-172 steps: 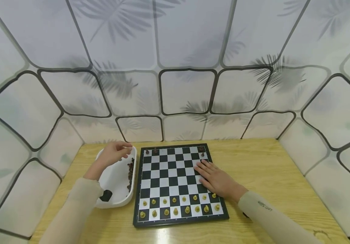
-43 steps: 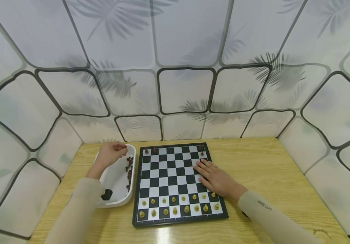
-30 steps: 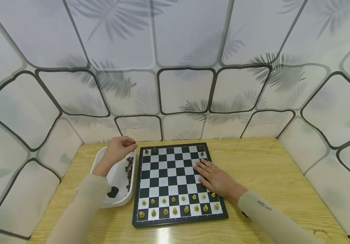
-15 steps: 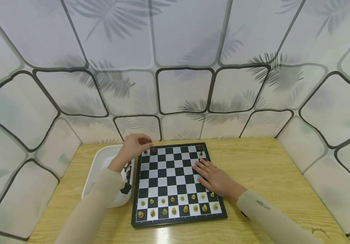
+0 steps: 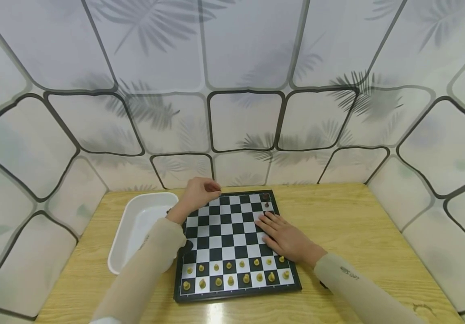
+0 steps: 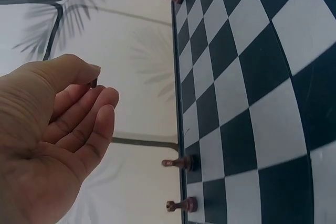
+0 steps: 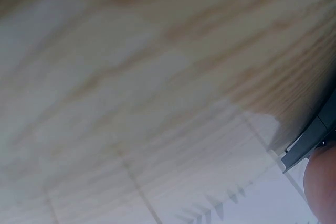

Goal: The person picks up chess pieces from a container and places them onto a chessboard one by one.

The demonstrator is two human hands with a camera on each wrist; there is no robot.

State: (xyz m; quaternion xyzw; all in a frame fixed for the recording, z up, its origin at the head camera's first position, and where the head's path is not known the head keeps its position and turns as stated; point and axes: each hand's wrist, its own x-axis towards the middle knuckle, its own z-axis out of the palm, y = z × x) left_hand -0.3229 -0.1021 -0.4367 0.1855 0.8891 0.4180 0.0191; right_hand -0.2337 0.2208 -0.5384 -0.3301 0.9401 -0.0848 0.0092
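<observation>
My left hand (image 5: 197, 195) is over the far left edge of the chessboard (image 5: 227, 228). Thumb and fingertips pinch a small brown chess piece (image 6: 94, 83), mostly hidden by them; I cannot tell its kind. In the left wrist view, a brown rook (image 6: 182, 204) and a brown knight (image 6: 178, 162) stand in the board's far row below that hand's level. Flat on the board's right side rests my right hand (image 5: 286, 236), fingers straight. Beyond its fingertips stand two brown pieces (image 5: 266, 200) in the far right corner. Two rows of yellow pieces (image 5: 230, 280) line the near side.
Left of the board sits a white plastic basin (image 5: 112, 254), partly covered by my left sleeve; most of the brown pieces inside are hidden. The wooden table (image 5: 349, 225) extends right of the board. A patterned curtain (image 5: 244, 121) encloses the back and sides.
From above the white basin, my left hand has travelled right to the board's far edge, bringing the pinched chess piece along. My right hand has stayed in place on the board.
</observation>
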